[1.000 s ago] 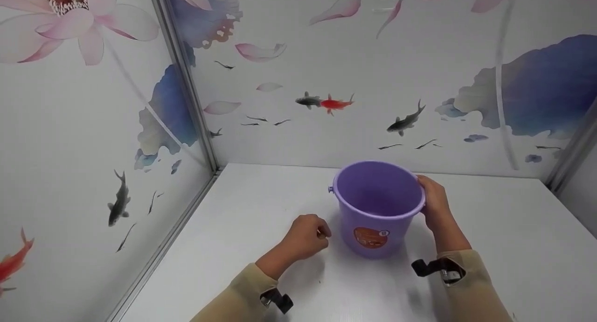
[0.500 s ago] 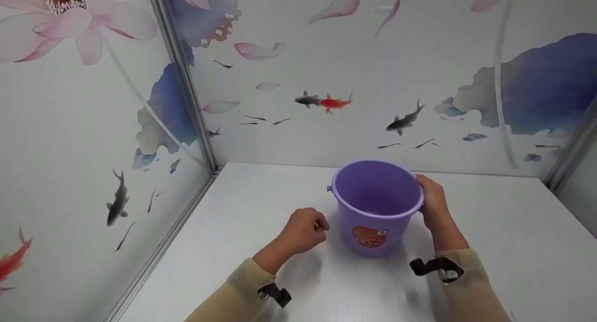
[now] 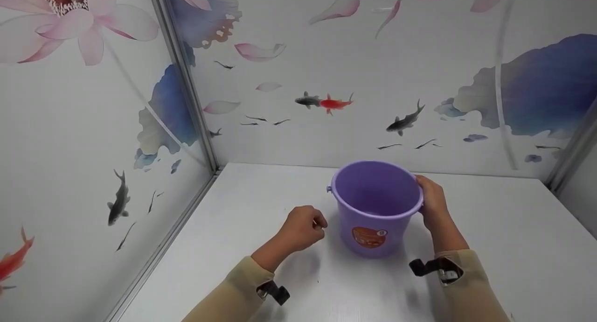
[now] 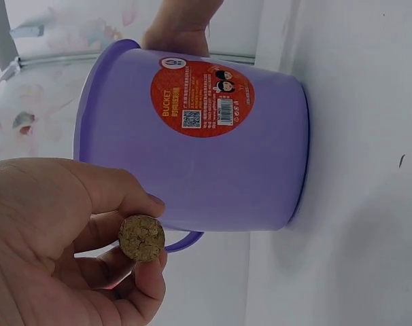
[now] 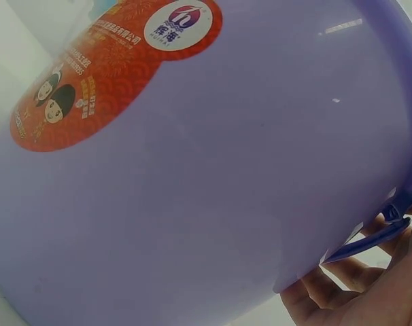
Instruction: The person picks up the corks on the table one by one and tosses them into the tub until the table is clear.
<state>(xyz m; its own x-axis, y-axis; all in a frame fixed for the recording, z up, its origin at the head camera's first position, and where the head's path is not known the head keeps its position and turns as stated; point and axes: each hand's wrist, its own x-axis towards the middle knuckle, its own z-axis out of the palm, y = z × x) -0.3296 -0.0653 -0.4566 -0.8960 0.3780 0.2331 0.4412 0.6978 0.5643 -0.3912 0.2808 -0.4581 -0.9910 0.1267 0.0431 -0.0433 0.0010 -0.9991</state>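
Observation:
A purple bucket (image 3: 373,235) stands upright on the white table, its mouth tilted into view and a round orange label (image 4: 202,98) on its side. My right hand (image 3: 433,203) holds the bucket's right side just under the rim; its fingers (image 5: 321,288) lie against the wall beside the purple handle (image 5: 369,243). Left of the bucket and apart from it, my left hand (image 3: 303,228) is raised over the table. Between its thumb and fingers it pinches a small brown speckled cork (image 4: 141,238), seen end-on in the left wrist view and hidden in the head view.
The white table (image 3: 224,205) meets a printed back wall (image 3: 280,140) close behind the bucket. A left side wall (image 3: 70,140) rises along a metal edge strip. The fish and petals are flat prints on the walls.
My left hand has shifted slightly up and to the left, a little farther from the bucket, still pinching. The right hand and the bucket look unmoved.

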